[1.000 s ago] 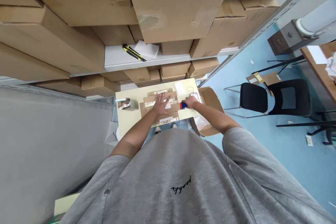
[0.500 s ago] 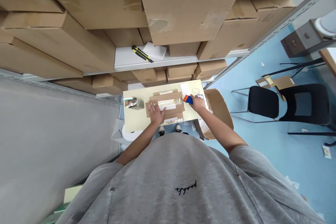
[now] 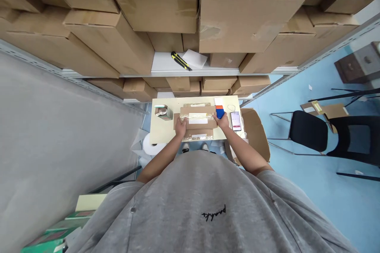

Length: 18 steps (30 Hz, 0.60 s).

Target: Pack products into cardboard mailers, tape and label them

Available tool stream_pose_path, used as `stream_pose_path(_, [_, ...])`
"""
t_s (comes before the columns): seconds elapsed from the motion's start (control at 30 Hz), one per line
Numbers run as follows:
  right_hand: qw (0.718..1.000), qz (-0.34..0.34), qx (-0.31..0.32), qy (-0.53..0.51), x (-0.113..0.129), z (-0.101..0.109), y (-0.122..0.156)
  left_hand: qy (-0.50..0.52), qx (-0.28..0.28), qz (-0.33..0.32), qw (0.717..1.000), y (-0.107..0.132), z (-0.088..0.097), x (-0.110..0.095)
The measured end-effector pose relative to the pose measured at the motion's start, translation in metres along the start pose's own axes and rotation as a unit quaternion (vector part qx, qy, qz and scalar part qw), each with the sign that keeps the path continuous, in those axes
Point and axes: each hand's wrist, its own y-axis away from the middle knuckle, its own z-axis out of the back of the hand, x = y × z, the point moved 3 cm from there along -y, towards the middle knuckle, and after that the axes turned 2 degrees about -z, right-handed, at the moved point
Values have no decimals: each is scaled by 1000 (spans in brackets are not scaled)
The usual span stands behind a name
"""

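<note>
Package: flat brown cardboard package [image 3: 198, 124], clear tape strip with a white label [image 3: 197, 118] along its middle
Long axis: runs left to right across the view, roughly parallel to the near edge of the pale yellow table [image 3: 160, 132]; not tilted up, lying flat
Package place: mid-table, toward the near edge, a bit right of centre
Left hand [image 3: 180, 127]: on the package's left end, fingers together and pressed down on the cardboard, nothing pinched
Right hand [image 3: 223, 120]: at the package's right end, fingers closed around a blue-and-orange plastic tool [image 3: 220, 111], which points away from the person, toward the far edge; exact type too small to tell
Near left hand: small open box [image 3: 163, 112], far-left part of the table, well apart from the hand
Near right hand: white sheet of paper [image 3: 219, 101] at the far edge; smartphone [image 3: 235, 121] lying just right of the hand, screen lit, near the right edge
Beside table: open cardboard box [image 3: 252, 134] off the right edge
Above table: steel shelving [image 3: 169, 63] stacked with cardboard cartons [image 3: 252, 17]; yellow-and-black utility knife [image 3: 181, 61] lying on a shelf
</note>
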Motion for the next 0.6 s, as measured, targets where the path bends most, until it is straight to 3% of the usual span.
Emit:
stream_pose_path(0.1, [1000, -3, -6, -23, -4, 0, -1, 55, -47, 57, 996, 0, 4, 2])
stream_pose_path(0.4, [993, 24, -24, -115, -14, 2, 5, 81, -80, 80, 990, 8, 5, -4])
stream_pose_path(0.6, [976, 62, -47, -203, -15, 11, 11, 103, -83, 32, 991, 7, 6, -5])
